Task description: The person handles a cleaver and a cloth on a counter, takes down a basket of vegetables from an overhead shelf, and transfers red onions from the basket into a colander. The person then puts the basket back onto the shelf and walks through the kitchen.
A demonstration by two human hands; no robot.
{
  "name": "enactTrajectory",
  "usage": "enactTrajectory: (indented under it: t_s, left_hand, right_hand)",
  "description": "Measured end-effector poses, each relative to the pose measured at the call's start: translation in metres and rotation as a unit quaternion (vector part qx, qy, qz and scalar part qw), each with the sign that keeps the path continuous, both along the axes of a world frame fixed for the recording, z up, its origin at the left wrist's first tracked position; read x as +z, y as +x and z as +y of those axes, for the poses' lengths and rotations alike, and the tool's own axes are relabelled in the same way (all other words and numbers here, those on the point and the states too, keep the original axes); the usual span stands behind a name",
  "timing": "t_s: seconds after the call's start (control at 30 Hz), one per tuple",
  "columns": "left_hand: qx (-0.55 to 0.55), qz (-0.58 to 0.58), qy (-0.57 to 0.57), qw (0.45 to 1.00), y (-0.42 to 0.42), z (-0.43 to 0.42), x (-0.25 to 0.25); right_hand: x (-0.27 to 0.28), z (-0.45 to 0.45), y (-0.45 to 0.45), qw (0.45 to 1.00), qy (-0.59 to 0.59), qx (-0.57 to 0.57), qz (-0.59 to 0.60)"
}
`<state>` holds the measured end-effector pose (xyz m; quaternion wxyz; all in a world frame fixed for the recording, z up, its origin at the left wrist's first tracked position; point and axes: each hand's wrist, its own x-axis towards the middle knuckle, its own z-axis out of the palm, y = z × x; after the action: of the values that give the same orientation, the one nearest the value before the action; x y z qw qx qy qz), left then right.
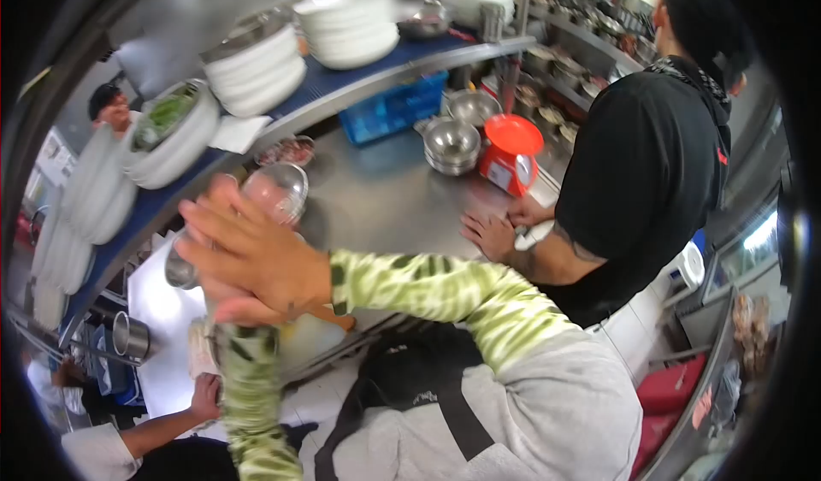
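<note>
My right hand point(265, 254) is raised over the counter with its fingers stretched out. Beneath it is my left hand point(224, 291), mostly covered, so its fingers cannot be made out. The two hands overlap and seem to touch; nothing is visible in the right one. Just beyond them sits a shiny bowl point(289, 188) with something pinkish in it, and behind that a bowl of chopped reddish food point(286, 152). A metal pot point(178, 269) is partly hidden left of my fingers. Near my wrists an orange handle point(332, 316) lies by a pale board point(312, 344).
A red scale point(513, 152) and stacked metal bowls point(451, 143) stand on the steel counter point(368, 212), near a blue basket point(393, 109). White plates point(346, 28) line the overhead shelf. A co-worker in black point(641, 173) stands right; another person's hand point(205, 395) is lower left.
</note>
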<state>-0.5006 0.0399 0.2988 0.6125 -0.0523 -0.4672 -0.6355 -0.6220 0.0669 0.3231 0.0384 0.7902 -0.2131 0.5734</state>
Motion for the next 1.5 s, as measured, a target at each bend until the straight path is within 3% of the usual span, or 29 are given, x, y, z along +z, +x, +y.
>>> enactTrajectory:
  t_s: [0.03,0.07,0.13,0.17,0.23,0.3,0.37,0.43,0.6,0.77,0.87,0.93,1.0,1.1,1.13,1.23,1.33,1.5]
  left_hand:
    - [-0.078,0.050,0.024,0.995,-0.006,0.003,-0.058]
    - [-0.050,-0.070,0.177,0.980,-0.014,0.031,-0.069]
    - [-0.195,-0.014,0.314,0.929,0.012,0.053,-0.124]
    - [-0.171,-0.065,0.305,0.934,0.028,0.068,-0.143]
    - [-0.115,-0.155,0.275,0.942,0.054,0.086,-0.170]
    - [-0.028,-0.183,0.327,0.927,0.067,0.093,-0.188]
    - [0.024,-0.198,0.356,0.913,0.072,0.092,-0.201]
    - [0.039,-0.193,0.361,0.912,0.065,0.085,-0.213]
    - [0.085,-0.250,0.323,0.909,0.017,0.052,-0.221]
    - [0.115,-0.353,0.310,0.875,-0.062,0.047,-0.210]
    - [0.115,-0.466,0.280,0.831,-0.115,0.046,-0.232]
    - [0.124,-0.589,0.198,0.774,-0.155,0.042,-0.253]
    - [0.140,-0.734,0.058,0.662,-0.185,0.042,-0.283]
    - [0.265,-0.766,-0.256,0.526,-0.225,0.053,-0.297]
    - [0.242,-0.786,-0.190,0.536,-0.234,0.058,-0.297]
    - [0.230,-0.836,-0.102,0.488,-0.254,0.069,-0.302]
    - [0.216,-0.871,-0.109,0.427,-0.263,0.074,-0.303]
    - [0.209,-0.870,-0.114,0.432,-0.264,0.070,-0.302]
  right_hand:
    - [-0.057,-0.001,0.002,1.000,-0.002,-0.004,-0.027]
    - [-0.097,-0.003,-0.008,0.996,0.058,-0.065,0.006]
    - [-0.178,-0.009,-0.045,0.969,0.194,-0.149,0.040]
    - [-0.216,0.003,-0.062,0.943,0.283,-0.168,0.035]
    - [-0.236,0.038,-0.108,0.927,0.332,-0.171,-0.021]
    - [-0.239,0.070,-0.138,0.863,0.449,-0.181,-0.144]
    - [-0.237,0.083,-0.171,0.839,0.443,-0.273,-0.159]
    - [-0.236,0.082,-0.199,0.823,0.439,-0.257,-0.251]
    - [-0.191,0.074,-0.253,0.838,0.362,-0.267,-0.308]
    - [-0.149,0.078,-0.378,0.862,0.243,-0.371,-0.246]
    - [-0.136,0.075,-0.481,0.836,0.216,-0.333,-0.378]
    - [-0.144,0.066,-0.556,0.826,0.204,-0.349,-0.394]
    - [-0.162,0.049,-0.621,0.805,0.217,-0.358,-0.421]
    - [-0.220,0.014,-0.685,0.775,0.230,-0.325,-0.490]
    - [-0.243,0.002,-0.698,0.764,0.256,-0.315,-0.501]
    - [-0.287,-0.023,-0.711,0.722,0.344,-0.268,-0.537]
    - [-0.302,-0.047,-0.721,0.701,0.391,-0.218,-0.555]
    - [-0.299,-0.079,-0.745,0.713,0.350,-0.251,-0.553]
